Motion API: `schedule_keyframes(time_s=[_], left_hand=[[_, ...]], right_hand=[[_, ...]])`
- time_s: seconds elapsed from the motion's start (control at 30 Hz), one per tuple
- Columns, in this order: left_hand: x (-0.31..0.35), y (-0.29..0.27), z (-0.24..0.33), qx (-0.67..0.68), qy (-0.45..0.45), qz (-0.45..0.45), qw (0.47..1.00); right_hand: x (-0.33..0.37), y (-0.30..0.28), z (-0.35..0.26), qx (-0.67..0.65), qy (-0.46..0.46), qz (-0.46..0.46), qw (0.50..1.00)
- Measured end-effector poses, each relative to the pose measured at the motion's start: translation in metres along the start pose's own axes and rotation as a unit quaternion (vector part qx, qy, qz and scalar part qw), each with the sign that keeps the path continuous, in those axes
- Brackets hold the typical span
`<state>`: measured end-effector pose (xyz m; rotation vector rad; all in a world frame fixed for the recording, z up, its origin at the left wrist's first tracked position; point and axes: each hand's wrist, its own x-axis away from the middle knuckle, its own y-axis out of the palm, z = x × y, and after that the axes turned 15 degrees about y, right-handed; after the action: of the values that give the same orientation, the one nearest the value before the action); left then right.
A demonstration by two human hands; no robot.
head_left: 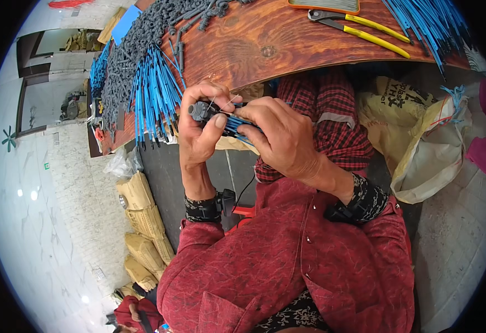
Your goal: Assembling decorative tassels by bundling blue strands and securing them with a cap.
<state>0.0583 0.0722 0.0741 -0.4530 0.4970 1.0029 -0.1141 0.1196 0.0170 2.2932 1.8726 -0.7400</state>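
Note:
Both hands meet in front of me, just off the near edge of the wooden table (276, 41). My left hand (195, 147) is closed around a grey ribbed plastic piece (199, 111) and the end of a bundle of thin blue sticks (235, 125) with dark tips. My right hand (287, 136) is closed too, its thumb and fingers pinched on the bundle's other side. A fine, shiny wire-like piece (229, 104) shows between the two hands. The fingers partly hide where these parts join.
Grey plastic pieces (126, 72) heap on the table's left, beside blue sticks (157, 91). Yellow-handled pliers (365, 33), an orange-rimmed tray (331, 5) and more blue sticks (429, 25) lie right. An open woven sack (429, 166) stands right; packed brown sacks (143, 222) are left.

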Motion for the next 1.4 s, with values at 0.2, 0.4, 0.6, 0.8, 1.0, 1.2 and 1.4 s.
schedule_keyframes(time_s=[0.2, 0.4, 0.6, 0.8, 1.0, 1.2, 1.4], left_hand=[[-0.011, 0.015, 0.004, -0.126, -0.119, 0.084, 0.981], [-0.030, 0.037, -0.007, -0.191, -0.128, 0.112, 0.967], [-0.037, 0.050, -0.006, -0.331, -0.076, 0.073, 0.938], [-0.038, 0.056, -0.010, -0.411, -0.015, 0.007, 0.912], [-0.044, 0.056, -0.005, -0.300, -0.084, 0.004, 0.950], [-0.044, 0.036, 0.011, -0.185, -0.077, -0.010, 0.980], [-0.045, 0.036, 0.006, -0.196, -0.054, -0.012, 0.979]], right_hand=[[-0.008, -0.001, -0.003, 0.032, -0.009, -0.001, 0.999], [-0.012, 0.015, -0.001, 0.059, 0.042, 0.000, 0.997], [-0.026, 0.013, -0.002, 0.054, 0.036, 0.016, 0.998], [-0.026, 0.010, -0.003, 0.078, 0.057, 0.017, 0.995], [-0.027, 0.004, -0.001, 0.076, 0.063, 0.022, 0.995], [-0.019, -0.001, -0.014, 0.043, 0.009, 0.034, 0.998], [-0.021, 0.010, -0.013, 0.046, 0.036, 0.048, 0.997]])
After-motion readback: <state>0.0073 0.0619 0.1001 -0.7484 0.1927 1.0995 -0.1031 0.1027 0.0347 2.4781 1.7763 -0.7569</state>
